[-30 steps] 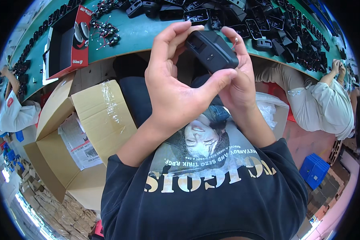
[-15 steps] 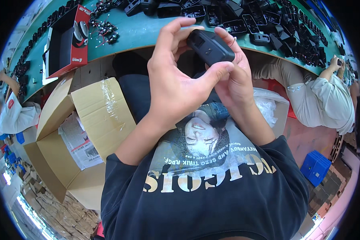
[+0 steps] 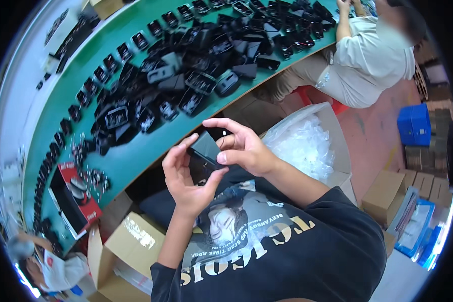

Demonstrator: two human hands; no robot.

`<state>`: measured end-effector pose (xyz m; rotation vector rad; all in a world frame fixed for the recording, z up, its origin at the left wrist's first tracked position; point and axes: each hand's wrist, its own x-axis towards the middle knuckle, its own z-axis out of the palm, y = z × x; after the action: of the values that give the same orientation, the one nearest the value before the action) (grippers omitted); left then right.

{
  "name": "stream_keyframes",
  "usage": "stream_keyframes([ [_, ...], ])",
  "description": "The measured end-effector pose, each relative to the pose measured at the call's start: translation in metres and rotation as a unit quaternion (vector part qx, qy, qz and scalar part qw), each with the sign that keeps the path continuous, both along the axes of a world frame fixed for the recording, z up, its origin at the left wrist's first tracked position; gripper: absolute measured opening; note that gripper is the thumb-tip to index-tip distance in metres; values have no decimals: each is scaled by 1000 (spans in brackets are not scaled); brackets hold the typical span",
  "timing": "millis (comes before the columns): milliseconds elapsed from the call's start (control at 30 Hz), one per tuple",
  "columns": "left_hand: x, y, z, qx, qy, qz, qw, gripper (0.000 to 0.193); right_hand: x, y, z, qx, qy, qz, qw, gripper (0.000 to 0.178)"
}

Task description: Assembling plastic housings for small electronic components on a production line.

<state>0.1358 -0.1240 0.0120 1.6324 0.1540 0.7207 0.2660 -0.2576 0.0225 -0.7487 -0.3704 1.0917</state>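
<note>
Between my hands is a black plastic housing (image 3: 205,147), tilted, with a flat face turned up and small metal contacts on its side. My left hand (image 3: 187,183) grips its left edge, thumb below and fingers along the upper side. My right hand (image 3: 245,151) closes on the right edge, with the thumb pressed near a corner. A short dark wire with a small white tip seems to stick up by my right fingers. Beyond my hands, a large heap of similar black housings (image 3: 173,83) covers part of the green table (image 3: 131,163).
A red and black box (image 3: 88,209) stands on the table's left, beside loose wired parts (image 3: 96,178). A carton of clear plastic bags (image 3: 307,146) is at my right, an open cardboard carton (image 3: 131,241) at my left. A co-worker (image 3: 367,60) sits to the right.
The view has swung toward the right, bringing the heap and the carton of bags further in. My hands have turned the black housing so another face shows; both still hold it.
</note>
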Motion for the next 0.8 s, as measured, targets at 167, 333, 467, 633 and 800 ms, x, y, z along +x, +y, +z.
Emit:
stream_keyframes([
  [167,69,1,-3,57,0,-69,996,92,57,-14,8,-83,-89,-44,992,83],
  [333,123,13,26,205,-63,5,977,78,199,-25,48,-229,-399,-256,850,69],
  [467,103,26,11,207,-23,41,977,66,391,-47,33,-412,-537,-295,674,52],
  [633,52,38,-12,193,57,114,973,56,518,-8,24,-555,-664,-144,479,60],
  [800,28,42,-22,159,88,193,964,50,547,34,-21,-491,-713,-108,489,61],
])
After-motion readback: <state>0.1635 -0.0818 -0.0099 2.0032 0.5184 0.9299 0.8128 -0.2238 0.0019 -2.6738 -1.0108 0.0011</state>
